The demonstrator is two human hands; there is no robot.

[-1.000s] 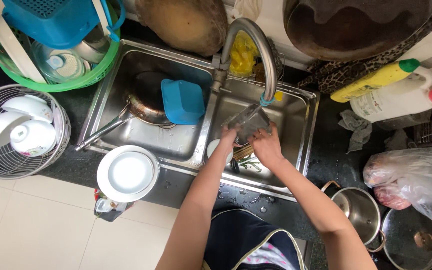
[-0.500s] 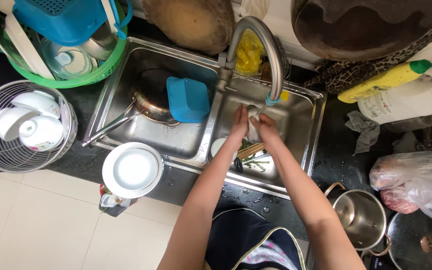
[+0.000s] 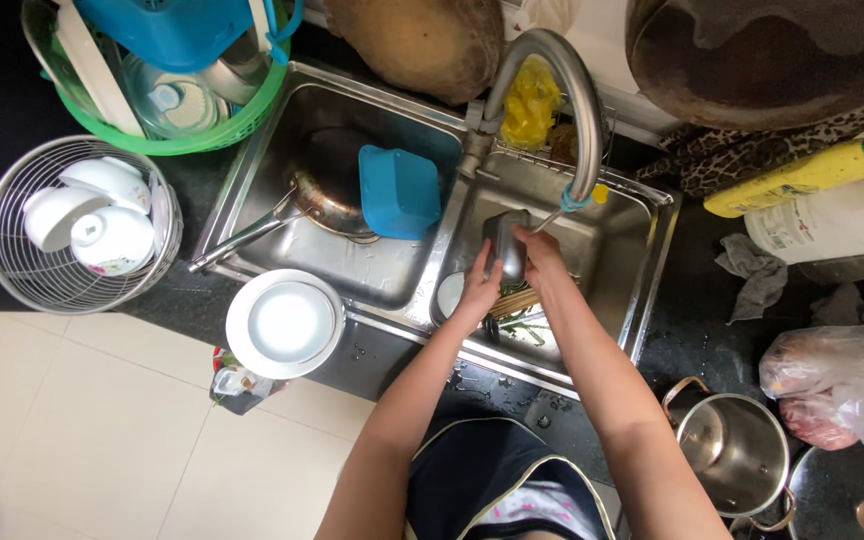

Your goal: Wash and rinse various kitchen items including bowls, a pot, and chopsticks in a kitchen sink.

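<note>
Both my hands are over the right basin of a steel double sink (image 3: 652, 260), under the curved tap (image 3: 562, 90). My left hand (image 3: 477, 290) and my right hand (image 3: 537, 250) hold a small grey metal cup (image 3: 507, 245) between them. Below the hands lie chopsticks (image 3: 517, 300) and green scraps in the basin. The rim of a white dish (image 3: 449, 295) shows beside my left wrist.
The left basin holds a pan (image 3: 322, 195) and a blue square tub (image 3: 399, 190). White plates (image 3: 284, 322) sit on the front counter, a wire basket of bowls (image 3: 72, 225) at left, a green basket (image 3: 167, 90) behind. Steel pots (image 3: 737, 450) and a plastic bag (image 3: 842, 385) at right.
My hands lifted the cup from lower in the basin toward the tap and turned it. The view shifted slightly.
</note>
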